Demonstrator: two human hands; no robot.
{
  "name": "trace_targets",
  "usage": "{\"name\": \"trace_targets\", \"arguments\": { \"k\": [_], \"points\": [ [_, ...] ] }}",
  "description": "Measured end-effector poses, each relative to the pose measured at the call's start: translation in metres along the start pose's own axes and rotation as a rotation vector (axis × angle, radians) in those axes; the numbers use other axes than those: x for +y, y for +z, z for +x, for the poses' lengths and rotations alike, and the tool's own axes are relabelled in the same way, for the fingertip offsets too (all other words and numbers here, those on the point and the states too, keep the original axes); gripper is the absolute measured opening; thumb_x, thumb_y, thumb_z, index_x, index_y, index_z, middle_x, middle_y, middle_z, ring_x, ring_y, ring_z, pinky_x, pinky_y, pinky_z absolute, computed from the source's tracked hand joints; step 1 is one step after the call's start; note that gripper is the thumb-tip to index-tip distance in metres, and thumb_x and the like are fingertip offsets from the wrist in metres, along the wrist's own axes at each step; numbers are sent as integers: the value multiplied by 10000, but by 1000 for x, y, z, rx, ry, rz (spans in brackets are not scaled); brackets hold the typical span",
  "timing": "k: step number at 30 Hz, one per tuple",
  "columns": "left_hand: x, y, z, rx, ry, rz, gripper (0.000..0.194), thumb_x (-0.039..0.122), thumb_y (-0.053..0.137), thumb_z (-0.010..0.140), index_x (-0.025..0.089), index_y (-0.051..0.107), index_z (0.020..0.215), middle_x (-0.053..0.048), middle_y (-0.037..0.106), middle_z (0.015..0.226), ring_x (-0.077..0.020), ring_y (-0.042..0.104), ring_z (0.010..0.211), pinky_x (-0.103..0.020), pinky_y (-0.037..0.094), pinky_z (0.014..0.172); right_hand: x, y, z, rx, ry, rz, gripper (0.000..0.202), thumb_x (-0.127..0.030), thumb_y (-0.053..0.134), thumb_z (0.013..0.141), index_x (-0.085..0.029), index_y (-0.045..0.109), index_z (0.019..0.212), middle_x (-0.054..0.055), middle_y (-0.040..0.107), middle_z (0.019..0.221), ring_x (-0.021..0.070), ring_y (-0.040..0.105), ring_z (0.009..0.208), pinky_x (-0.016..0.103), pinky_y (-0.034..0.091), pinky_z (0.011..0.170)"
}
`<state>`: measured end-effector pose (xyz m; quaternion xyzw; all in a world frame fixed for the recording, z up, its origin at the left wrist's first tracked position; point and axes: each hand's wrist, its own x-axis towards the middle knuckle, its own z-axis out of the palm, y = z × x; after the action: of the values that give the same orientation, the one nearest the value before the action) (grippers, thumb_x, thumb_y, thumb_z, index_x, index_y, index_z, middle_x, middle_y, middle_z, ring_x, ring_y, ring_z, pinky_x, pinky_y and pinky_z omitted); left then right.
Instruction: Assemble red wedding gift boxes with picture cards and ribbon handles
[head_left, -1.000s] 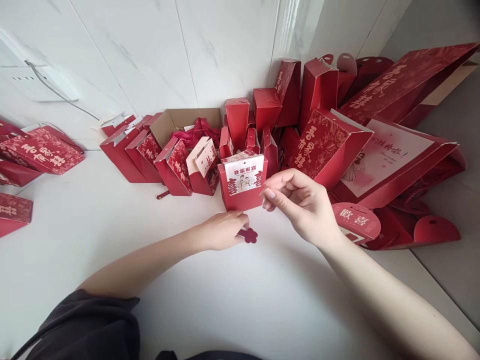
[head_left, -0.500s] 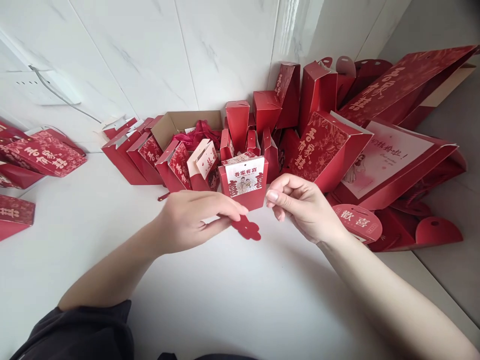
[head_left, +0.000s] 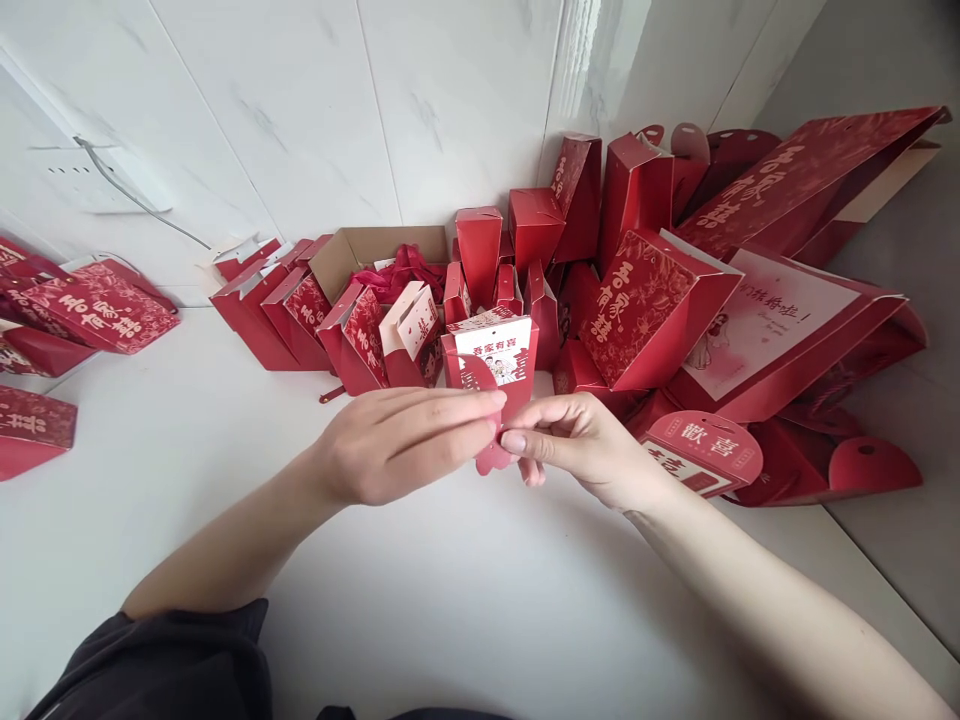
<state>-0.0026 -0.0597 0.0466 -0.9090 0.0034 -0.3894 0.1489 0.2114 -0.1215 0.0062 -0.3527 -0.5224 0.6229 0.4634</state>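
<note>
Red, scalloped-end paper tag [head_left: 491,462]: held above smooth white tabletop [head_left: 420,600]. Left hand [head_left: 401,445], 9 o'clock of tag: fingers closed on tag, thumb hidden. Right hand [head_left: 577,445], 3 o'clock: thumb and index finger pinched at tag edge. Red paper box with white bridal-couple panel [head_left: 514,365]: 12 o'clock, partly covered by tag. Open brown cardboard box [head_left: 420,240] containing crimson fabric ribbon [head_left: 409,270]: 11 o'clock. Red, gold-lettered paper bag [head_left: 649,310]: 2 o'clock.

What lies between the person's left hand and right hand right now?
In the head view, a red card lies there: the left hand holds it, and the right hand has its thumb tip at its edge.
</note>
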Motion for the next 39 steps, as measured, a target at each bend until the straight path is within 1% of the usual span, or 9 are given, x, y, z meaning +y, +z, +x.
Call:
{"name": "trace_targets", "arguments": {
  "k": [4,6,11,14,18,24,29,32,39],
  "points": [
    [-7,15,-5,245,-264,-21,295,18,632,846,199,635,1079,-23,760,1025,-152,743,942,-241,638,837,-2,-3,-2,87,-112,-62,117,-301,814,773,-197,760,786,-14,699,663,76,588,533,219,521,558],
    [-15,24,-7,280,-361,-64,302,28,632,847,201,647,1094,-18,756,1002,-160,736,941,-270,631,851,-5,-9,-2,189,-198,-87,99,-290,814,776,-208,760,792,-20,689,655,74,574,525,219,510,546],
    [-34,44,-11,100,-494,-174,322,126,616,907,225,661,1210,-47,699,1247,-203,651,1179,-381,522,1057,-14,-29,-1,421,-357,-79,92,-320,801,792,-238,762,800,-21,646,614,92,530,512,243,466,500],
    [-40,56,-13,69,-568,-245,351,160,613,921,228,645,1264,-52,687,1275,-209,633,1204,-399,501,1068,-15,-34,1,455,-366,-86,93,-324,804,787,-243,760,797,-13,644,630,100,517,522,255,457,503],
    [-43,68,-16,40,-678,-295,291,178,605,926,219,683,1204,-60,714,1216,-208,654,1156,-387,507,1040,-10,-33,3,436,-338,-113,134,-360,791,798,-233,750,796,-18,614,584,111,516,526,271,451,523],
    [-38,70,-18,45,-651,-349,262,177,607,922,199,690,1169,-67,718,1185,-200,651,1142,-374,511,1023,-9,-36,5,511,-368,-221,135,-366,789,803,-237,748,796,0,653,667,127,564,618,281,487,605],
    [-33,67,-17,76,-526,-407,272,135,637,893,207,702,1147,-73,730,1140,-204,659,1121,-388,542,993,-1,-46,14,640,-456,-294,155,-381,763,824,-233,724,802,11,678,749,157,627,747,316,527,759],
    [-32,65,-18,82,-470,-472,285,122,655,877,211,705,1143,-79,732,1135,-206,673,1107,-385,556,982,9,-51,21,640,-489,-258,170,-392,754,828,-227,710,823,10,673,760,161,627,751,326,531,762],
    [-31,60,-21,83,-601,-583,241,169,694,858,209,718,1094,-85,734,1108,-214,692,1072,-372,595,935,15,-47,21,594,-456,-242,191,-420,757,818,-240,694,806,1,648,731,155,593,691,299,509,641]
  ]
}}
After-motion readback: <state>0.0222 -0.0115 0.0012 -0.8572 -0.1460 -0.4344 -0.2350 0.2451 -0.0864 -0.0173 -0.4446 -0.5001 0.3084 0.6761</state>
